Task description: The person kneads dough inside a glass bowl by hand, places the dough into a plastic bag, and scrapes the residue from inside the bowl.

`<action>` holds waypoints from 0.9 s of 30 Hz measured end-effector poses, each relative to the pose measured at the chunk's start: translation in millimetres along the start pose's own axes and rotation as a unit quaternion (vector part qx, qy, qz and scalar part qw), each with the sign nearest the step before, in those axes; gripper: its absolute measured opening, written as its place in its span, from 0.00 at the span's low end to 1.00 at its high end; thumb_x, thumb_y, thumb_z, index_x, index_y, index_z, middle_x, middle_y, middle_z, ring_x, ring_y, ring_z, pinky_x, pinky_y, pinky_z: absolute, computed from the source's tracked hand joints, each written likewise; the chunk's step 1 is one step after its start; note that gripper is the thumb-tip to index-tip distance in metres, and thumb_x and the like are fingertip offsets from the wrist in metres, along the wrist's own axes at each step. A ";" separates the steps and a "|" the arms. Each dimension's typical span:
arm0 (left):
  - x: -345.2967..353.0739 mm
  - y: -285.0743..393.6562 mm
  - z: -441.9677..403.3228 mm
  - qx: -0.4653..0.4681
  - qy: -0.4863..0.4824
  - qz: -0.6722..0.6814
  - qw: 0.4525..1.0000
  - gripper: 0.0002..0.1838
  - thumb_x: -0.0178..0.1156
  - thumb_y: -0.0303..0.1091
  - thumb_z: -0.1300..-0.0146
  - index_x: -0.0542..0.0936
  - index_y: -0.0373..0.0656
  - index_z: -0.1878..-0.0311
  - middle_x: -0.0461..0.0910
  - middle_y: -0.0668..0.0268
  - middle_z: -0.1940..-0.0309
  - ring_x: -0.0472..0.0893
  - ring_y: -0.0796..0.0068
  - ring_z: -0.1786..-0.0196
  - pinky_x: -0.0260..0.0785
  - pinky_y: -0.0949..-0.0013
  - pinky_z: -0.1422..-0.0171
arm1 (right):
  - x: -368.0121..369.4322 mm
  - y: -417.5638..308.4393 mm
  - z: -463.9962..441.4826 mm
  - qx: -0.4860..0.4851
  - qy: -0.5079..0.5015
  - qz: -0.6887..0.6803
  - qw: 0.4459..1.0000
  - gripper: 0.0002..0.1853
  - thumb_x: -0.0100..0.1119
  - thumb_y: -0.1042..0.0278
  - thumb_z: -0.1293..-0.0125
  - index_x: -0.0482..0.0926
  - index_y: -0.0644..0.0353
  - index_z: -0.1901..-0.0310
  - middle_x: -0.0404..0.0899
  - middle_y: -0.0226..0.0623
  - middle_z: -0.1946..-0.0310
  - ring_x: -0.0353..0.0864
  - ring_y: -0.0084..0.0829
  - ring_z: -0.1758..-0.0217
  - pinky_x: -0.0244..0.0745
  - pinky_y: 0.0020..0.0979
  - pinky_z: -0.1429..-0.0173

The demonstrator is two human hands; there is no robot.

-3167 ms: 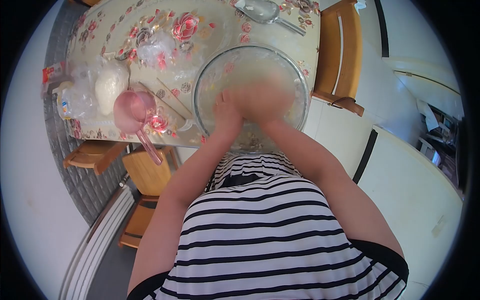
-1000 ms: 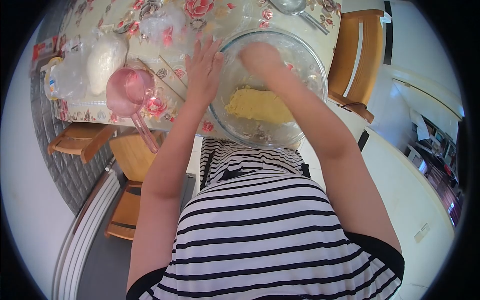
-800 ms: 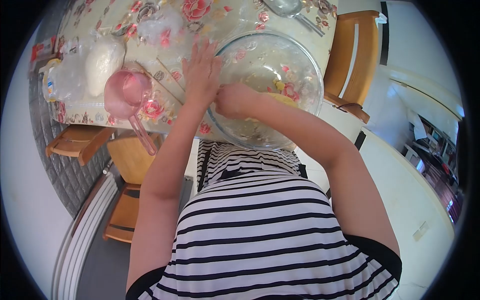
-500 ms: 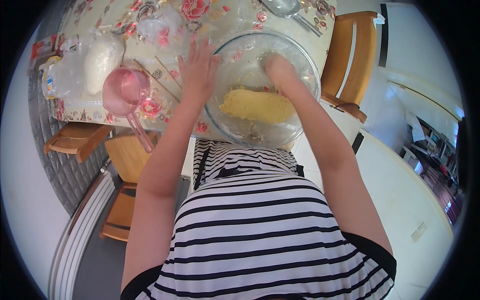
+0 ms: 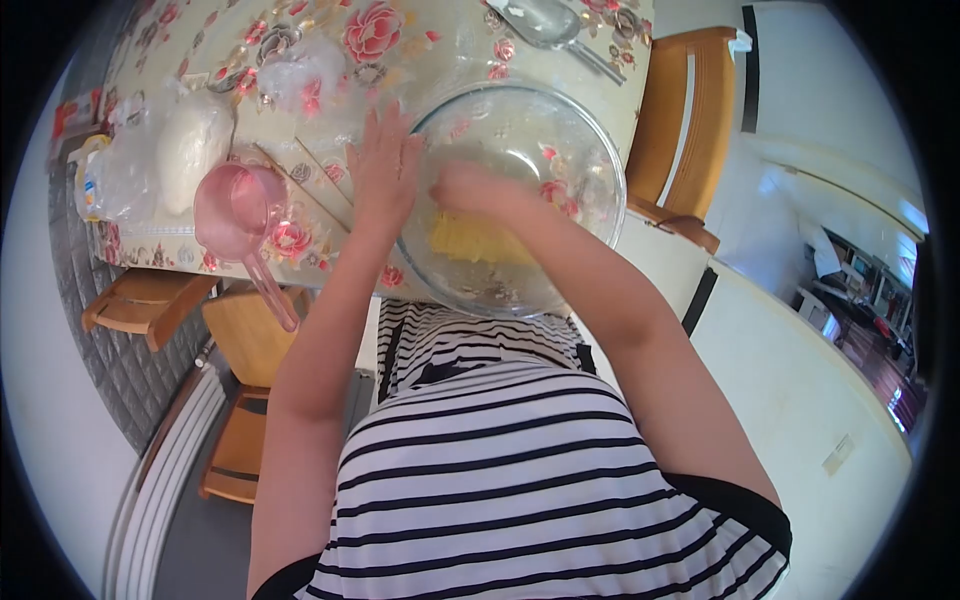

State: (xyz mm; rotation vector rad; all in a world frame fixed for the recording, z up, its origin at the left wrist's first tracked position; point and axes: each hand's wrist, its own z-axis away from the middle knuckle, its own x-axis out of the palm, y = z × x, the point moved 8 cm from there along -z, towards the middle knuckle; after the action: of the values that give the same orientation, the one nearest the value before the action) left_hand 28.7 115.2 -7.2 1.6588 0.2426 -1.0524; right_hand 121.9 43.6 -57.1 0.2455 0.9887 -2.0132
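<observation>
A large clear glass bowl [image 5: 613, 215] stands near the table's front edge, with a lump of yellow dough [image 5: 468, 243] inside. My right hand [image 5: 470, 190] is curled over the dough's upper side, slightly blurred; its fingertips are hard to see, and I cannot make out whether it grips anything. At the bowl's left rim, my left hand [image 5: 386, 165] rests with its fingers spread and holds nothing. Left of it, two thin wooden sticks [image 5: 318, 195] and a pink translucent ladle [image 5: 240, 212] lie on the flowered cloth.
Wrapped white dough [image 5: 192, 145] and plastic bags [image 5: 130, 175] are at the table's left. A crumpled clear bag [image 5: 300, 78] lies farther back. Behind the bowl is a clear scoop [image 5: 545, 25]. Wooden chairs [image 5: 685, 125] [image 5: 150, 300] stand at the right and front left.
My right hand has moved left and down from the bowl's far right side to the dough. My left hand stays at the rim. The whole view has shifted slightly.
</observation>
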 end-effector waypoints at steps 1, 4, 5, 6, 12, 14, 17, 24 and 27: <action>-2.9 -0.3 -1.6 -0.002 0.007 0.002 1.000 0.23 0.47 0.48 0.23 0.73 0.49 0.31 0.62 0.63 0.23 0.54 0.51 0.19 0.39 0.33 0.21 | -25.2 0.9 19.5 -0.024 0.033 0.045 0.998 0.17 0.53 0.60 0.33 0.86 0.58 0.52 0.85 0.48 0.53 0.84 0.44 0.47 0.78 0.44 0.43; -3.5 0.6 -0.9 -0.005 -0.014 0.009 1.000 0.23 0.47 0.48 0.23 0.73 0.49 0.32 0.62 0.63 0.23 0.55 0.52 0.19 0.40 0.33 0.21 | -69.5 71.9 52.6 0.137 0.131 0.181 0.965 0.16 0.52 0.61 0.33 0.87 0.60 0.57 0.86 0.47 0.56 0.86 0.44 0.51 0.81 0.42 0.48; -3.5 1.6 -0.3 0.002 -0.011 0.011 1.000 0.23 0.47 0.48 0.23 0.73 0.49 0.31 0.63 0.63 0.23 0.55 0.51 0.20 0.40 0.34 0.21 | -75.0 69.5 48.8 0.138 0.129 0.181 0.965 0.16 0.52 0.61 0.33 0.87 0.60 0.57 0.86 0.47 0.56 0.86 0.44 0.51 0.81 0.42 0.48; -2.2 3.1 0.9 0.010 -0.010 0.014 1.000 0.23 0.47 0.48 0.23 0.73 0.49 0.31 0.63 0.63 0.23 0.56 0.51 0.20 0.41 0.34 0.21 | -83.1 70.0 48.9 0.185 0.129 0.142 0.964 0.15 0.52 0.62 0.33 0.87 0.59 0.58 0.86 0.46 0.58 0.86 0.43 0.52 0.81 0.42 0.49; -1.5 6.3 1.5 0.007 0.008 0.039 0.999 0.24 0.47 0.48 0.23 0.72 0.49 0.31 0.65 0.62 0.24 0.58 0.50 0.21 0.40 0.34 0.21 | -2.2 -36.1 -0.6 0.024 0.056 0.260 0.964 0.14 0.53 0.65 0.35 0.88 0.58 0.60 0.87 0.46 0.57 0.86 0.46 0.50 0.79 0.45 0.45; -0.4 5.9 1.7 0.007 0.001 0.039 0.999 0.24 0.47 0.48 0.23 0.72 0.50 0.31 0.65 0.62 0.25 0.58 0.50 0.21 0.40 0.34 0.21 | 18.7 -47.8 4.4 -0.032 0.021 0.288 0.957 0.14 0.54 0.64 0.34 0.88 0.59 0.58 0.86 0.47 0.54 0.86 0.46 0.50 0.77 0.46 0.42; -0.3 6.2 -1.0 -0.003 -0.004 0.038 0.999 0.24 0.47 0.49 0.23 0.73 0.50 0.31 0.65 0.61 0.25 0.58 0.49 0.21 0.39 0.33 0.21 | 2.0 -14.5 1.6 -0.037 0.022 0.159 0.986 0.18 0.50 0.59 0.31 0.87 0.60 0.56 0.85 0.49 0.53 0.85 0.48 0.50 0.76 0.48 0.41; -4.0 8.5 0.1 0.003 0.001 0.028 1.000 0.23 0.48 0.49 0.23 0.72 0.53 0.30 0.65 0.58 0.25 0.58 0.50 0.21 0.40 0.33 0.21 | -55.8 93.7 62.1 0.148 0.213 0.010 0.966 0.19 0.44 0.57 0.28 0.84 0.61 0.58 0.82 0.53 0.52 0.82 0.52 0.48 0.75 0.47 0.40; -9.6 14.6 0.4 0.008 0.025 -0.032 0.999 0.24 0.50 0.47 0.25 0.71 0.49 0.30 0.67 0.57 0.27 0.58 0.51 0.21 0.41 0.34 0.21 | -36.8 103.6 100.8 0.152 0.144 -0.037 0.977 0.20 0.45 0.56 0.27 0.82 0.63 0.54 0.81 0.56 0.50 0.80 0.53 0.44 0.73 0.47 0.38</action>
State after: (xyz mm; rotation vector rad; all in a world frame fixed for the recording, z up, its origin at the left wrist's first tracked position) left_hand 32.1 112.7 9.7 1.7028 0.3218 -1.0644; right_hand 242.3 -39.8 -29.0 0.6929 0.8678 -2.2367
